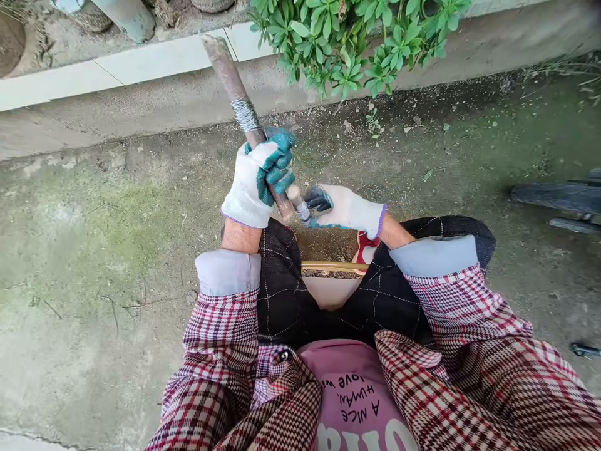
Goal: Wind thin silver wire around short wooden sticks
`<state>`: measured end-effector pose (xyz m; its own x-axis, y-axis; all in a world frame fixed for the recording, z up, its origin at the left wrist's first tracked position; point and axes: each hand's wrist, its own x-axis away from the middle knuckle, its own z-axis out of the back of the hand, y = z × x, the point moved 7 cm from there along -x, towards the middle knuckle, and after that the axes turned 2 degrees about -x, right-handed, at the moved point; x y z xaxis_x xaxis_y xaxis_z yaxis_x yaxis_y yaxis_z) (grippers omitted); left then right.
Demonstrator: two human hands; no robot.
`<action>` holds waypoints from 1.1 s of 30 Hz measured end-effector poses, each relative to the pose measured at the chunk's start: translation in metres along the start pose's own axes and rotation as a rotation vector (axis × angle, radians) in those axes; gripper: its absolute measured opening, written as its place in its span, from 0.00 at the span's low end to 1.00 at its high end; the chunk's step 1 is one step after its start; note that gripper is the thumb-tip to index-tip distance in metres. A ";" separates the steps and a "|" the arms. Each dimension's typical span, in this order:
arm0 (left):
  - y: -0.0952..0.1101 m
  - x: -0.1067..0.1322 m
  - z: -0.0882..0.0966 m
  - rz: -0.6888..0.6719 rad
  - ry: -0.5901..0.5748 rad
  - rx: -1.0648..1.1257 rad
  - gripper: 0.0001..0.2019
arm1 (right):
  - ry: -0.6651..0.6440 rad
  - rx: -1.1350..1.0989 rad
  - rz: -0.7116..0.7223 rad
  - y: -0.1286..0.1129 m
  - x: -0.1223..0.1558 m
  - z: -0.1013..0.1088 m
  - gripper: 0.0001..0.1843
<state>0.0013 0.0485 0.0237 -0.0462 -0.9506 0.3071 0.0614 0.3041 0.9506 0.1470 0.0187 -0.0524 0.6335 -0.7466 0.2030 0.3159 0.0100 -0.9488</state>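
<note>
A pink shirt (347,354) is showing black writing, upside down from here: "A NICE HUMAN," is standing out clearly, "love wi" is breaking off with the rest hidden, and large white letters are running out at the lower edge. A plaid jacket (216,351) with turned-back grey cuffs (228,272) is hanging over it, and black trousers (291,300) with pale grid lines are covering the bent legs. Beyond them, the right hand (340,207) is curling its fingers around the wrapped part of a short stick (295,195), whose pale end is poking up past the fingertips. Just beside it, the left hand (258,178) is gripping a longer wooden stick (230,81), which is passing through the fist, its lower end coming out near the short stick and its upper part slanting away leftward. The longer stick is looking brown and worn, with silvery wire (245,114) coiling around it above the fist. Farther off, a leafy plant (338,37) is hanging over a white-tiled ledge (164,59)
</note>
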 end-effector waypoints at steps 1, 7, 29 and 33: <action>0.002 0.000 0.001 -0.023 0.000 0.036 0.20 | -0.019 -0.045 0.026 0.001 -0.001 -0.007 0.15; -0.001 -0.003 0.006 -0.058 0.011 0.074 0.22 | 0.039 -0.038 0.001 0.014 -0.010 -0.033 0.18; -0.038 -0.029 0.062 -0.039 0.160 0.499 0.13 | 0.451 -0.753 0.018 -0.022 0.036 0.062 0.17; -0.041 -0.030 0.065 -0.059 0.172 0.342 0.19 | 0.341 -0.845 -0.047 -0.028 0.037 0.054 0.21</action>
<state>-0.0647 0.0689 -0.0213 0.1296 -0.9550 0.2667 -0.2741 0.2240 0.9352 0.1997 0.0264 -0.0057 0.3471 -0.8915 0.2911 -0.3717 -0.4158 -0.8301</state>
